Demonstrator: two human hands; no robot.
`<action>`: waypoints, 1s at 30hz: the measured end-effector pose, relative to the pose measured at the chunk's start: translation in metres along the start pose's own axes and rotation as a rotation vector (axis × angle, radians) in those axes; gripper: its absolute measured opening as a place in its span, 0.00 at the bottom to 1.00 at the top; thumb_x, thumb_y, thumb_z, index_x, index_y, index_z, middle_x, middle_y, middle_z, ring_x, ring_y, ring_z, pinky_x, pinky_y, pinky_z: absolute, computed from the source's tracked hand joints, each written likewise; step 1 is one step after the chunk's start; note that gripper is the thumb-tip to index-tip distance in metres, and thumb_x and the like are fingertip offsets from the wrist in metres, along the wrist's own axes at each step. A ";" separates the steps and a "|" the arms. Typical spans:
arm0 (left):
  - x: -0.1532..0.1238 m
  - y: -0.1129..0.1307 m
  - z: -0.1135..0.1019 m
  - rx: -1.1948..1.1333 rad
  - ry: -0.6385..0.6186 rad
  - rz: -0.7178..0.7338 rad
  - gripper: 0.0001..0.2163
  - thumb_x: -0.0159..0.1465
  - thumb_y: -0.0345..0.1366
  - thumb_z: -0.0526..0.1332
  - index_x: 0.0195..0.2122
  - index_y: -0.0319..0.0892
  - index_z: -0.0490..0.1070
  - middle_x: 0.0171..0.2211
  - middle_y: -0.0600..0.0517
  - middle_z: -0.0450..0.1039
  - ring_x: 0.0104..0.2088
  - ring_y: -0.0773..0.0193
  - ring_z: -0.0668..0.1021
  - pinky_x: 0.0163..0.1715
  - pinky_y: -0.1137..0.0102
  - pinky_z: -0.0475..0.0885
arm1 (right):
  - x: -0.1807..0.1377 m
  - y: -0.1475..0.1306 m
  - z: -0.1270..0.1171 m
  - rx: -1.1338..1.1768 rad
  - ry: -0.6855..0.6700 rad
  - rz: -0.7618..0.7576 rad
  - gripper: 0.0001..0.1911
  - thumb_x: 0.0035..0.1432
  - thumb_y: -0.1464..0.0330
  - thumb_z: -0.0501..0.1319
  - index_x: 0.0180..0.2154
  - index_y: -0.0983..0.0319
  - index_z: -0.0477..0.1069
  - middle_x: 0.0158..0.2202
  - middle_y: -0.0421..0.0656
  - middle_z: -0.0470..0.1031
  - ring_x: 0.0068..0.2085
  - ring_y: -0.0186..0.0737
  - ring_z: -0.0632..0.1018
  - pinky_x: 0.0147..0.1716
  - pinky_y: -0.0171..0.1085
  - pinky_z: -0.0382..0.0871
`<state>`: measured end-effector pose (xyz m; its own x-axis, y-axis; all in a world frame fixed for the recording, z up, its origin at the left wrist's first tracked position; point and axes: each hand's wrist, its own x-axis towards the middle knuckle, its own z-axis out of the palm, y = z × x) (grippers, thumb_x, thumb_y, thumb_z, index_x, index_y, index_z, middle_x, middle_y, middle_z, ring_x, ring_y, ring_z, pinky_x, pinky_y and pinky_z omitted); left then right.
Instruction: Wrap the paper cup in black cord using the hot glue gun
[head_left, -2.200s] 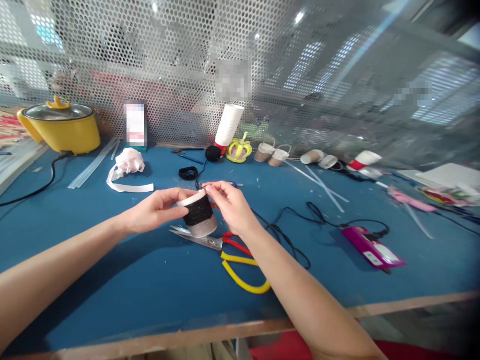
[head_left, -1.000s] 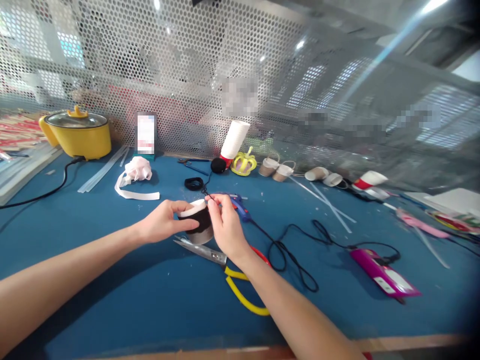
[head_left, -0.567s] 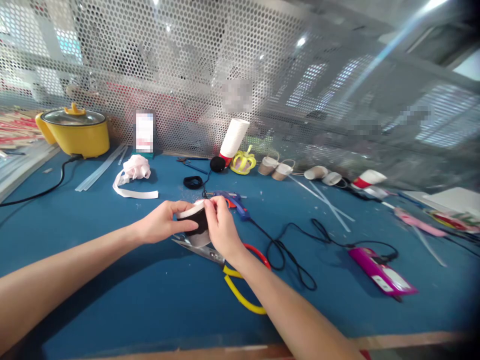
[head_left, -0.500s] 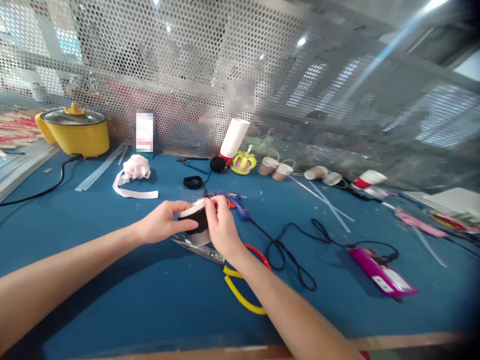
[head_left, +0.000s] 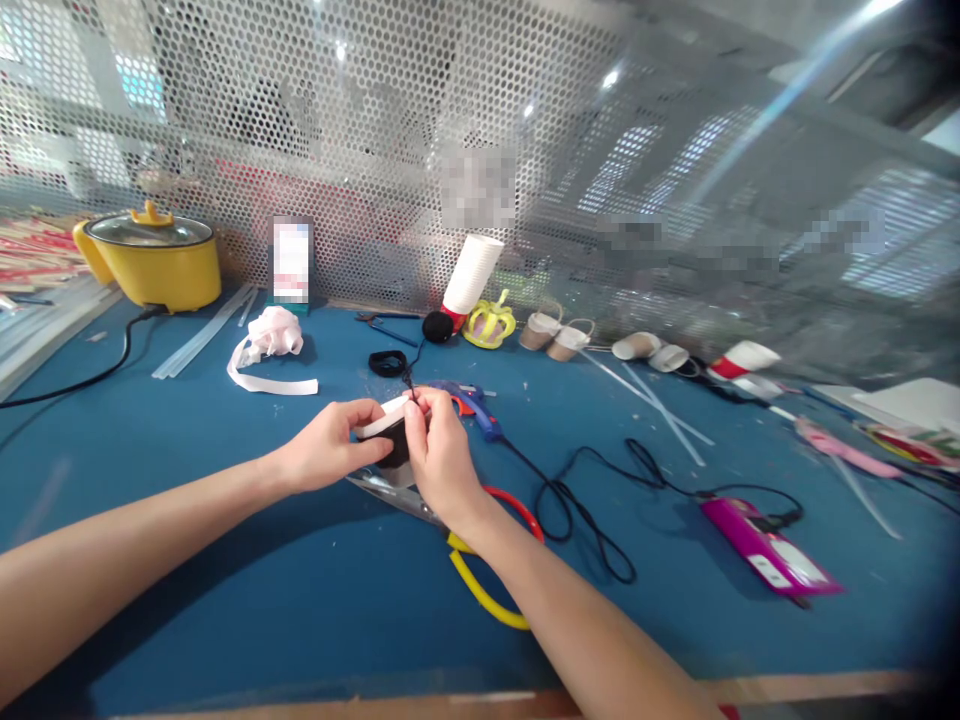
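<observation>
Between my hands is a small cup (head_left: 391, 452) with a white rim and a black-covered side, tilted over the table. My left hand (head_left: 346, 440) grips it from the left, thumb across the black side. On the other side, my right hand (head_left: 442, 450) is closed at the rim, its fingertips by a thin black cord (head_left: 409, 378). This cord leads back towards a black ball (head_left: 437, 327). Scissors (head_left: 487, 590) with red and yellow handles lie beneath, partly covered by my right forearm. Just behind my right hand rests a blue glue gun (head_left: 476, 405).
A yellow electric pot (head_left: 161, 265) stands back left. White ribbon (head_left: 274, 340) lies nearer. Along the mesh panel are stacked paper cups (head_left: 472, 270), a yellow pumpkin-shaped piece (head_left: 489, 322) and little baskets (head_left: 540, 328). A purple power strip (head_left: 765, 550) with black cables lies right.
The cup has tipped slightly, so less of its lower part shows. My right hand has shifted a little left along the rim; my left hand keeps its hold.
</observation>
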<state>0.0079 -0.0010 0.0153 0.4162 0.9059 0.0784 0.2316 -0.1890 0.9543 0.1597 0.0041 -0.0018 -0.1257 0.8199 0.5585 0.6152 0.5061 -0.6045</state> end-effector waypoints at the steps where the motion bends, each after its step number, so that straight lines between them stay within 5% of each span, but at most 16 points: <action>1: 0.000 0.000 0.000 0.008 0.005 0.004 0.05 0.52 0.33 0.56 0.23 0.39 0.61 0.20 0.59 0.60 0.22 0.72 0.62 0.23 0.76 0.57 | 0.000 0.000 0.000 -0.002 -0.001 -0.004 0.05 0.59 0.67 0.47 0.36 0.61 0.57 0.36 0.48 0.68 0.37 0.41 0.71 0.37 0.42 0.66; 30: 0.004 -0.008 -0.001 0.029 -0.021 0.044 0.05 0.53 0.34 0.57 0.25 0.38 0.64 0.22 0.58 0.62 0.24 0.72 0.64 0.25 0.76 0.59 | -0.002 0.004 0.008 0.064 -0.040 0.096 0.07 0.60 0.65 0.45 0.33 0.60 0.55 0.29 0.43 0.65 0.31 0.38 0.69 0.31 0.38 0.64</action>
<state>0.0066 0.0048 0.0086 0.4447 0.8884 0.1138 0.2374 -0.2395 0.9414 0.1564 0.0065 -0.0094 -0.1005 0.8750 0.4736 0.5753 0.4395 -0.6899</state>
